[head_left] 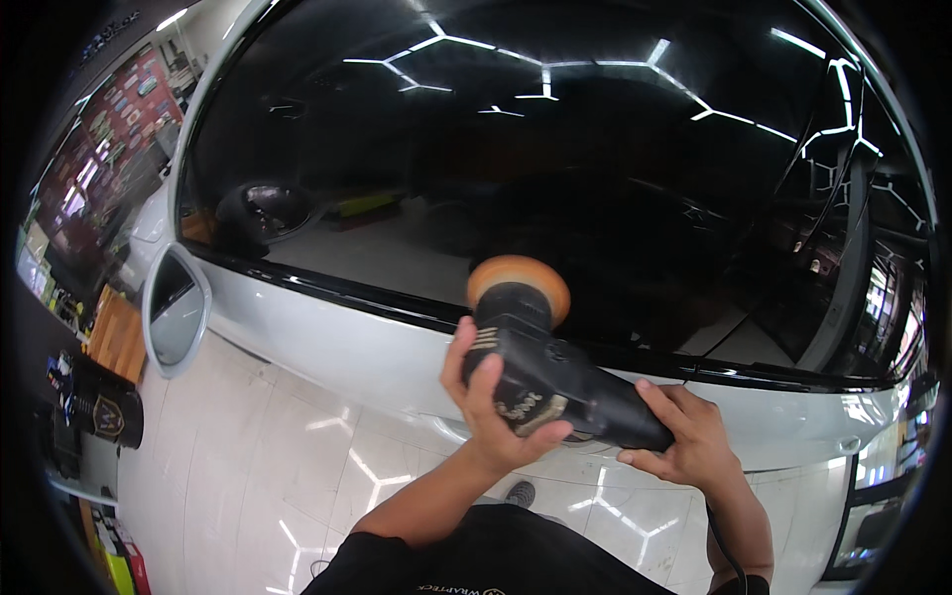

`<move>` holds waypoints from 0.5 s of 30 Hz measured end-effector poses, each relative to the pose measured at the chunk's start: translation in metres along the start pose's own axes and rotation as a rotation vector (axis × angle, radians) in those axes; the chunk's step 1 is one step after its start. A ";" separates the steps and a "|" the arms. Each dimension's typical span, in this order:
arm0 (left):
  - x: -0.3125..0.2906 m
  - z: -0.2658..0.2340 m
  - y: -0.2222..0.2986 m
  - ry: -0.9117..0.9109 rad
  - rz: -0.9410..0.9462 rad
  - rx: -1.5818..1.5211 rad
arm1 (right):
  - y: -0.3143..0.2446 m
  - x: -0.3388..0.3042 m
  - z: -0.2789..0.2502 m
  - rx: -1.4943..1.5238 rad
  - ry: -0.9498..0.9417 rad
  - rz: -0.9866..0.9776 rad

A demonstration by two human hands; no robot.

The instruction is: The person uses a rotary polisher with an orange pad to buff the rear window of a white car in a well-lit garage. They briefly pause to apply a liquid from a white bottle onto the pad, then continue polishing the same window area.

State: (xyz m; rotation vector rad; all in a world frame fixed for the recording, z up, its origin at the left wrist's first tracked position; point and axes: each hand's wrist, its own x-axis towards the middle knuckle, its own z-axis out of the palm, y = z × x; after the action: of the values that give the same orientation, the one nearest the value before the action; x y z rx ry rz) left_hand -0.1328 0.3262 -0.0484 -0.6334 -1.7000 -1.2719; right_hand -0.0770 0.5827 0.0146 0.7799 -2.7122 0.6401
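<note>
A black electric polisher (595, 389) with an orange foam pad (551, 283) is held in both hands in front of a car's side. My left hand (496, 412) grips the head end of its body, fingers along the far side and thumb near the label. Around the rear of the handle is my right hand (694, 436), thumb on top. The pad faces the dark side window (476, 178) at its lower edge; whether it presses on the glass cannot be told. A black cord (727, 545) runs along my right forearm.
The white car door (327, 342) spans the view below the glass. A side mirror (177, 312) juts out at the left. Beyond it stand a black round container (117, 407) and a wooden slatted piece (117, 332). Glossy tiled floor (238, 446) reflects hexagonal ceiling lights.
</note>
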 end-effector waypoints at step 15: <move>0.051 -0.109 -0.082 0.212 -0.071 0.074 | -0.091 0.120 0.057 0.003 -0.136 0.016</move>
State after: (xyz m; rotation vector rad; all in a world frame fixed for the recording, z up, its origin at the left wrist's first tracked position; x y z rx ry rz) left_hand -0.1852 0.1910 -0.0353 -0.3832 -1.5965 -1.2721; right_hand -0.1326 0.4330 0.0374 0.8324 -2.8425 0.6161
